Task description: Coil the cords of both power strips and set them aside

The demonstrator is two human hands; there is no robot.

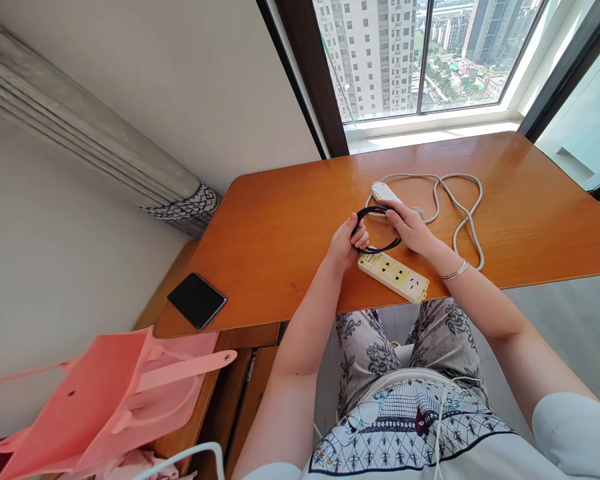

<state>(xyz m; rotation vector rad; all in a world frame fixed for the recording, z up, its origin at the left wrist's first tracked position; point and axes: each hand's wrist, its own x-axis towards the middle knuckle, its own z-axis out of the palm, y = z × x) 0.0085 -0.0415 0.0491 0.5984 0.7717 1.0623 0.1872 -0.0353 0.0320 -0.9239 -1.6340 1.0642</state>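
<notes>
My left hand (347,241) is closed around one side of a coiled black cable (375,212) above the wooden desk (280,233). My right hand (409,225) grips the opposite side of the same coil, with a thin bracelet on its wrist. Right below the hands lies a cream power strip (394,276) near the desk's front edge. A second white power strip (384,193) with a long grey-white cord (460,213) looped on the desk sits just behind my right hand.
A black phone (197,300) lies on the desk's front left corner. A pink bag (110,400) rests on a lower wooden surface at the lower left. A folded curtain lines the left wall; a window stands behind the desk.
</notes>
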